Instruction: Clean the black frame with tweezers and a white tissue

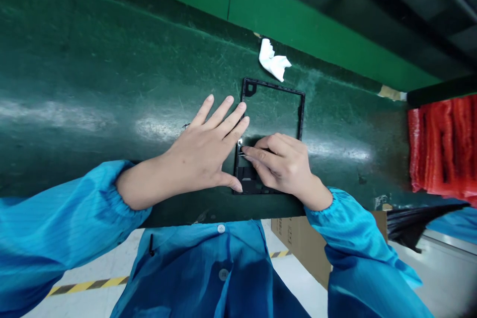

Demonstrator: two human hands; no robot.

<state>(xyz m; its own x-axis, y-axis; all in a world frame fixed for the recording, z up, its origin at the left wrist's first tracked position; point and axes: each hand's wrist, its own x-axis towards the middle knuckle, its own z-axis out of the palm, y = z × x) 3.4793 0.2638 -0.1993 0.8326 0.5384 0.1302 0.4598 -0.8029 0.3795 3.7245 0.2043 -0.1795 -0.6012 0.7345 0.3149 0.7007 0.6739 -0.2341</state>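
A thin black rectangular frame [302, 117] lies flat on the green bench, with an open middle and a black panel along its near end. My left hand [203, 151] is spread flat, palm down. Its fingertips and thumb rest on the frame's left side. My right hand [281, 161] reaches over the frame, thumb and forefinger pinched at that same left side. Between those fingertips is a small shiny metal piece [240, 145], set against the frame's edge. The fingers partly cover it, so its full shape is hidden.
A crumpled white tissue [274, 62] lies beyond the frame. Red bubble wrap [443, 146] is stacked at the far right. A green ledge [298, 25] runs along the back of the bench. Below the near edge stands a cardboard box [301, 243], with black plastic [417, 223] to its right.
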